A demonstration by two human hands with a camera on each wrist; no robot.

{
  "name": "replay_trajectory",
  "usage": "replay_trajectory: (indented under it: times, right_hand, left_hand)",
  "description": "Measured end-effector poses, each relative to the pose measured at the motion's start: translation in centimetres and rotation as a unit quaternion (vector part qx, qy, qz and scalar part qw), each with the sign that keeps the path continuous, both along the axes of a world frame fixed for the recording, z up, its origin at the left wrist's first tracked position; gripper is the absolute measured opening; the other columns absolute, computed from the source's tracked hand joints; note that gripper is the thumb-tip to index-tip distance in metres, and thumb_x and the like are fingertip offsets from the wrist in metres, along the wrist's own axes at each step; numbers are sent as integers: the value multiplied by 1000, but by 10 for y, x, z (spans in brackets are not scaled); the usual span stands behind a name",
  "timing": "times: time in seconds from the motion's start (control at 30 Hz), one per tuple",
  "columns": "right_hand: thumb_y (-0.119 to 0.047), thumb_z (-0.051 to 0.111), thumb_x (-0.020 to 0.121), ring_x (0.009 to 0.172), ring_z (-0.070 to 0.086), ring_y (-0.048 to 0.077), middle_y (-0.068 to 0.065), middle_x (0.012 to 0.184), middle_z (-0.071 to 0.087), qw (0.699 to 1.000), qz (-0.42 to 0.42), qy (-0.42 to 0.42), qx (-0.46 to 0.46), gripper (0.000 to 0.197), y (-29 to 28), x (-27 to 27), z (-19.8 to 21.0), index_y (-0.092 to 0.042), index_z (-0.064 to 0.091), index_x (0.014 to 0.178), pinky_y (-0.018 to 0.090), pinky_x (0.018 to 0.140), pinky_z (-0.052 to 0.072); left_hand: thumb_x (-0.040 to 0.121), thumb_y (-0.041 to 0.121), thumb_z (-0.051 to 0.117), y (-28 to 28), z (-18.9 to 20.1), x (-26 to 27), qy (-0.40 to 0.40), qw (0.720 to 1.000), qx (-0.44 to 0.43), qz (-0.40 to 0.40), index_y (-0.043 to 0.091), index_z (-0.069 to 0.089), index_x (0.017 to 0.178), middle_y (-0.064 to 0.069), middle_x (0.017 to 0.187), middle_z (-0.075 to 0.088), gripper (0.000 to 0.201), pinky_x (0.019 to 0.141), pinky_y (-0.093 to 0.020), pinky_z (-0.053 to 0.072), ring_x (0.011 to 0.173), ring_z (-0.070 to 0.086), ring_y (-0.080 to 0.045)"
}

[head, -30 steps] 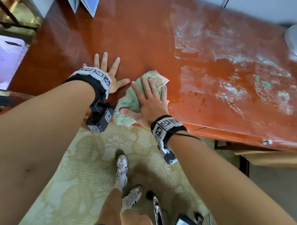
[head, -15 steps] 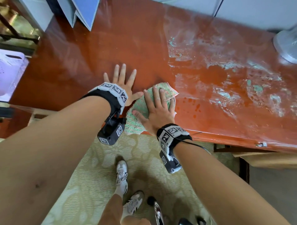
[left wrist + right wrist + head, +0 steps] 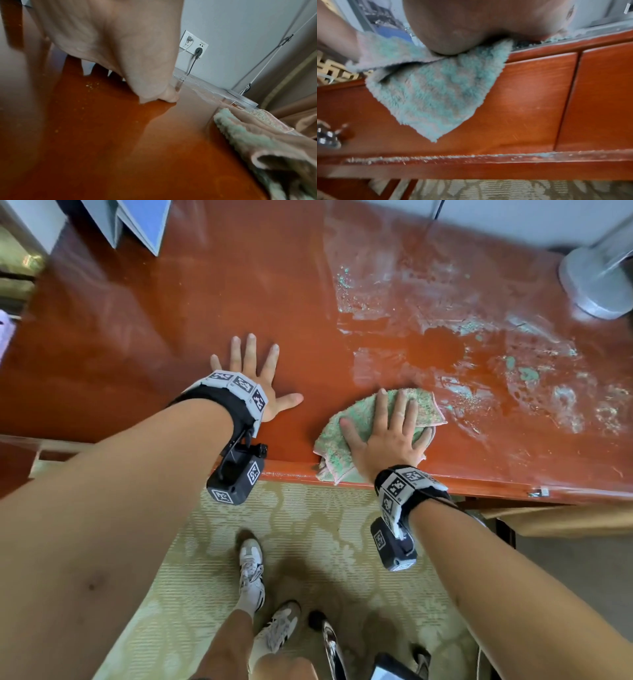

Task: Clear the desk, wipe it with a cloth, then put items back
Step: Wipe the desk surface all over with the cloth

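A fluffy green-and-pink cloth [image 3: 356, 419] [image 3: 243, 135] [image 3: 436, 86] lies at the front edge of the glossy red-brown desk [image 3: 171, 313] [image 3: 106, 142], one corner hanging over the drawer front [image 3: 530, 94]. My right hand [image 3: 387, 429] presses flat on the cloth with straight, spread fingers. My left hand [image 3: 253, 371] [image 3: 123, 44] rests flat on the bare desk to the cloth's left, fingers spread, holding nothing. Whitish smears and green flecks [image 3: 513, 364] cover the desk's right half.
A grey round lamp or fan base [image 3: 599, 282] [image 3: 243, 98] stands at the desk's back right. Blue-grey folders [image 3: 137, 220] lean at the back left. A wall socket with plugs [image 3: 193, 43] is behind the desk. A drawer knob [image 3: 327, 136] sticks out below the edge.
My right hand has slid the cloth to the right along the front edge, away from my left hand. The left hand stays flat on the desk.
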State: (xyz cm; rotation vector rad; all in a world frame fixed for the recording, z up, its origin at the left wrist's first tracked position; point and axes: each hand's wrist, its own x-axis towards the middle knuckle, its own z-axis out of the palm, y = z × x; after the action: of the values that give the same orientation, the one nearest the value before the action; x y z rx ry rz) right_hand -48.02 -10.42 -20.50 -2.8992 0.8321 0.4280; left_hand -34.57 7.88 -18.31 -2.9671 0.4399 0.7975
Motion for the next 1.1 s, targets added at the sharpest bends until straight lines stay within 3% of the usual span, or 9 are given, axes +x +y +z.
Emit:
replay_trajectory:
  times: [0.1,0.2,0.37,0.47,0.57,0.7,0.87,1.0,1.1]
  right_hand:
    - [-76,12,83,147,-20,28,6,161,-20,995,-96,6,31,88,8,3,-9,-29,-13,154,68,110,-5]
    - [-71,25,80,145,-22,38,15,160,-19,989,-138,14,46,97,28,20,-3,-20,-10,154,75,104,-4]
    - [-66,37,79,145,-20,39,18,160,-15,987,-147,-27,54,101,29,40,15,-14,-5,154,73,106,-10]
    - [-61,34,86,146,-19,38,25,159,-12,984,-156,-86,30,99,35,41,8,2,-6,151,59,115,-12]
    - [-59,27,93,148,-13,35,24,159,-10,981,-159,-103,29,92,29,31,-9,5,-4,151,49,119,-8]
    - [-62,21,92,149,-9,32,22,160,-8,980,-163,-110,9,92,6,14,-19,3,-2,152,48,120,-4]
    - [-63,22,93,149,-8,30,19,161,-6,971,-216,-99,-21,90,-39,-10,-17,-1,0,153,47,120,-5]
    - [-60,22,92,149,-5,32,19,161,-3,967,-235,-93,-26,87,-38,-4,-15,-2,1,154,51,119,-3]
    - [-56,14,96,149,-10,32,17,161,-12,983,-170,-62,-10,79,-18,12,-9,-5,-8,153,50,119,-6]
  left_hand:
    - [79,83,22,-21,-15,-5,-12,999,27,-23,31,-22,148,-6,155,-29,97,114,-58,0,144,-22,-30]
    - [75,86,23,-20,-23,-1,-31,999,37,-15,28,-19,149,-10,157,-23,103,112,-61,6,144,-17,-35]
    - [66,92,20,-21,-32,9,-51,997,50,9,21,-14,151,-18,157,-17,115,110,-64,8,143,-12,-44]
    - [62,94,17,-14,-38,9,-64,997,42,25,20,-13,151,-19,156,-16,120,110,-64,7,142,-12,-45]
    - [62,95,13,-18,-39,6,-75,996,46,28,20,-16,150,-17,156,-19,120,110,-64,5,142,-16,-43]
    - [67,92,17,-24,-33,1,-72,996,51,32,20,-17,150,-16,156,-21,115,112,-63,3,143,-17,-40]
    - [66,92,12,-26,-31,4,-96,993,63,-18,9,-9,151,-15,158,-14,121,114,-58,3,146,-13,-31]
    - [66,92,17,-28,-30,5,-84,995,48,-9,9,-12,151,-13,158,-17,122,114,-56,7,146,-13,-29]
    - [64,93,20,-31,-30,5,-83,996,39,2,9,-11,151,-14,158,-16,125,113,-58,9,146,-11,-31]
